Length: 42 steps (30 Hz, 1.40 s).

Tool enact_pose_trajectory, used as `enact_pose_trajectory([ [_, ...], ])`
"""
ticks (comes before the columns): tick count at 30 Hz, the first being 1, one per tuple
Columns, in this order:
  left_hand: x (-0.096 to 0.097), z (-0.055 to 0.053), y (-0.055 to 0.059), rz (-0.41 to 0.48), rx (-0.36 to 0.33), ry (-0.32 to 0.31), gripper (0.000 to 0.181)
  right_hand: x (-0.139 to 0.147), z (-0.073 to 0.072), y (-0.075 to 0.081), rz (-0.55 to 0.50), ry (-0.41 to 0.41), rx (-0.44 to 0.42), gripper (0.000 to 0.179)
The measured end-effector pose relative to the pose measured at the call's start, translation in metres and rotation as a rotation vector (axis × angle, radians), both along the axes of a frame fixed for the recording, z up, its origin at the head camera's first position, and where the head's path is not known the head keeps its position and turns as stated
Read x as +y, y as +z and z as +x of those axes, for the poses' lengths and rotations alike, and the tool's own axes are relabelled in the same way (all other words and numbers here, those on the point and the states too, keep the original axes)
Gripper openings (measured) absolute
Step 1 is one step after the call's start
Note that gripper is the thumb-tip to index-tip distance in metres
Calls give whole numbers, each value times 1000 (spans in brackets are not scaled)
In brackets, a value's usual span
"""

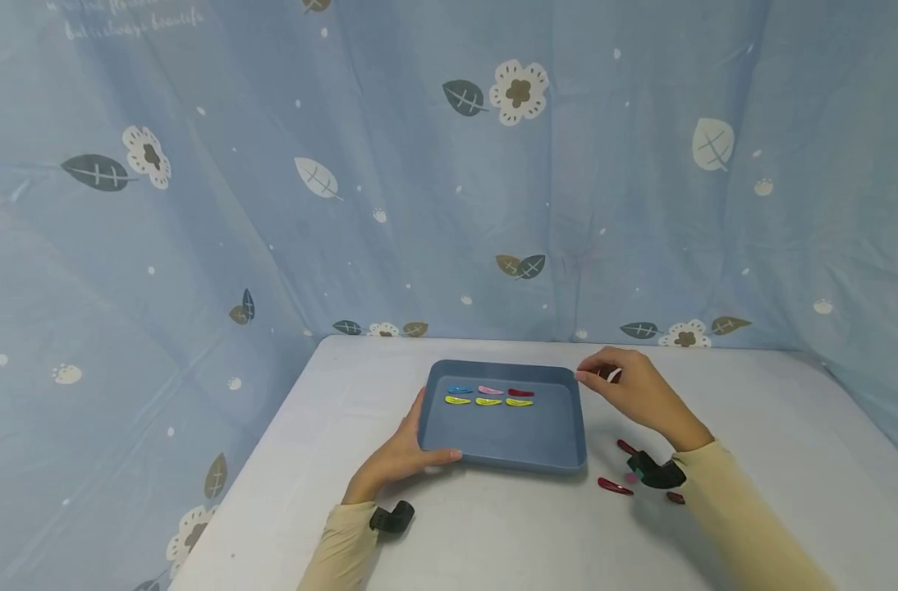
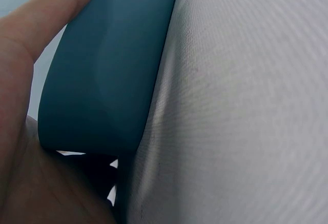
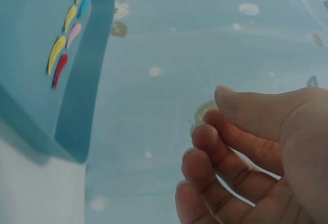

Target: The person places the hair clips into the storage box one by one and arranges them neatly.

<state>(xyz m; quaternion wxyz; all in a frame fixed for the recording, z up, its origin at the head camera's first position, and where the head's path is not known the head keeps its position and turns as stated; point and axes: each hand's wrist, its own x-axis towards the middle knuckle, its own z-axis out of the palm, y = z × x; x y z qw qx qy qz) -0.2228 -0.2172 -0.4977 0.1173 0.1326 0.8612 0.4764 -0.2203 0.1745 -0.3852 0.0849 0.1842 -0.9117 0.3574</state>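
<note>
My left hand [image 1: 397, 455] grips the left front corner of a blue-grey tray [image 1: 504, 435], thumb along the front rim and fingers at the left side; the left wrist view shows the thumb [image 2: 56, 8] at the tray wall [image 2: 113, 70]. Inside lie hair clips in two rows: a blue clip [image 1: 460, 390], a pink clip [image 1: 491, 390] and a red clip [image 1: 521, 392] behind, yellow clips [image 1: 488, 402] in front. By the far right corner is my right hand [image 1: 634, 386]. In the right wrist view its fingers [image 3: 210, 165] are loosely bent, with nothing visibly held.
On the white table [image 1: 508, 533], right of the tray, lie red hair clips [image 1: 615, 487] and a pink piece [image 1: 631, 478], partly covered by the right wrist's camera [image 1: 656, 470]. A blue curtain [image 1: 419, 164] with leaves and flowers hangs behind and at the left.
</note>
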Motion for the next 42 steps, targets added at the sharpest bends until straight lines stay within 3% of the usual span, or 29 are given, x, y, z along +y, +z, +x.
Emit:
enact_pose_trajectory([
  [8, 1, -1, 0, 8, -8, 17, 138, 26, 22, 2, 25, -51, 30, 10],
  [17, 0, -1, -1, 17, -2, 1, 137, 57, 44, -13, 44, -83, 72, 4],
  [35, -1, -1, -4, 34, -5, -5, 136, 99, 79, -68, 73, -168, -118, 7],
  [42, 1, -1, -2, 14, -5, 7, 137, 109, 87, -81, 90, -207, -193, 7],
])
